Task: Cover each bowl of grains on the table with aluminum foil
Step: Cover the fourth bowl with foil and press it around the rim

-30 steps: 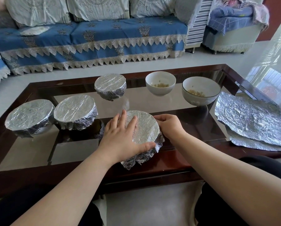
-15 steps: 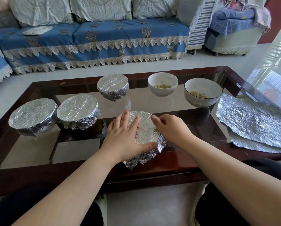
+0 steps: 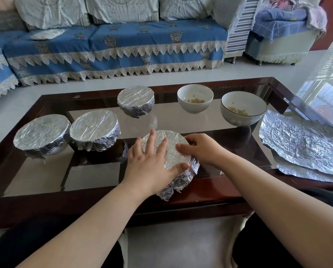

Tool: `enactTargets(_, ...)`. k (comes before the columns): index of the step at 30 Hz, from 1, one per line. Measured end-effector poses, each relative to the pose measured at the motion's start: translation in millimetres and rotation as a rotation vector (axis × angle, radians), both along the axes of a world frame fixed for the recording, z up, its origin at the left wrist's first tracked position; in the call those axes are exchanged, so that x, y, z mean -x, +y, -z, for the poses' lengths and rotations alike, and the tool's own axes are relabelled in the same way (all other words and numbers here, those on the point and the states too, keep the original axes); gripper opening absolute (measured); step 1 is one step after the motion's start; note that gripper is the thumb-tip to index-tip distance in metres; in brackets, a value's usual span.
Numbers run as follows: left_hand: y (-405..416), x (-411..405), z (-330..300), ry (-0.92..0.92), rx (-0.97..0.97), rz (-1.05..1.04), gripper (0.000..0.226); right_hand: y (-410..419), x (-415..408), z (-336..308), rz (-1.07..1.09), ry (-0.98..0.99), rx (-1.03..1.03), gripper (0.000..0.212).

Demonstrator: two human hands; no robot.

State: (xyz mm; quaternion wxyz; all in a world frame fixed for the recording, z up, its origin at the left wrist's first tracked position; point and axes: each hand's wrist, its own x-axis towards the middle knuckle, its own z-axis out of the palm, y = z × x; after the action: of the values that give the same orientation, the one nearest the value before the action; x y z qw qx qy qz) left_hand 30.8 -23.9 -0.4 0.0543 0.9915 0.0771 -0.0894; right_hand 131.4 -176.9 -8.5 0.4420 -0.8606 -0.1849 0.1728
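Foil [image 3: 171,149] sits pressed under both your hands on the nearest bowl, at the front edge of the table [image 3: 200,198]. Your left hand [image 3: 150,165] lies flat on the foil top, fingers straight and spread, thumb stretched along the near rim; it grips nothing, only presses. Your right hand [image 3: 202,149] comes in from the right with its fingers curled over the far right rim of that bowl, pinching the foil down against the side. The foil skirt hangs crumpled below the rim on the near side, touching the wooden frame of the table. The bowl itself is hidden under the wrap.

Just left of your left hand stand two covered bowls, touching or nearly touching each other: one near the middle [image 3: 95,130] and one at the far left [image 3: 42,135]. Both have smooth foil tops and crumpled sides. A third covered bowl [image 3: 136,100] stands farther back, beyond your fingertips.

To its right, in the same back row, you have two white bowls without foil: a small bowl [image 3: 195,98] and, right of it, a larger bowl [image 3: 243,108] with a dark line round its rim. Each holds a little pale grain at the bottom.

At the right end of the table lie loose foil sheets [image 3: 300,146], wrinkled and stacked, one partly showing under the other, well apart from your hands.

Beyond the table runs a sofa [image 3: 113,47] with a blue cover and a pale lace edge.
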Motion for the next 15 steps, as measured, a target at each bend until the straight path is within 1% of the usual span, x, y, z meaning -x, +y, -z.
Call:
enactTargets(2, 1.0, 0.7, -2.3, 0.006, -0.035, 0.016, 0.112, 1.5, -3.3, 0.6, -0.020, 0.005, -0.004, 0.016)
enactTargets(5, 5.2, -2.1, -4.5, -0.004, -0.096, 0.091, 0.112, 5.1, -5.1, 5.1, -0.034, 0.012, -0.039, 0.029)
enactTargets(7, 8.7, -6.2, -3.8, -0.002, -0.086, 0.134, 0.116, 7.3, -3.9, 6.5, -0.011, 0.038, -0.070, 0.034)
enactTargets(11, 10.8, -10.0, 0.1, 0.046, -0.001, 0.131, 0.122, 8.0, -2.7, 12.2, 0.029, 0.089, -0.125, 0.025)
enactTargets(14, 10.1, -9.6, 1.0, 0.040, 0.010, 0.116, 0.121, 6.9, 1.7, 17.6, 0.061, 0.167, -0.238, 0.020)
enactTargets(15, 10.3, -9.6, 1.3, 0.031, 0.014, 0.112, 0.120, 5.8, 3.0, 19.4, 0.081, 0.214, -0.280, 0.022)
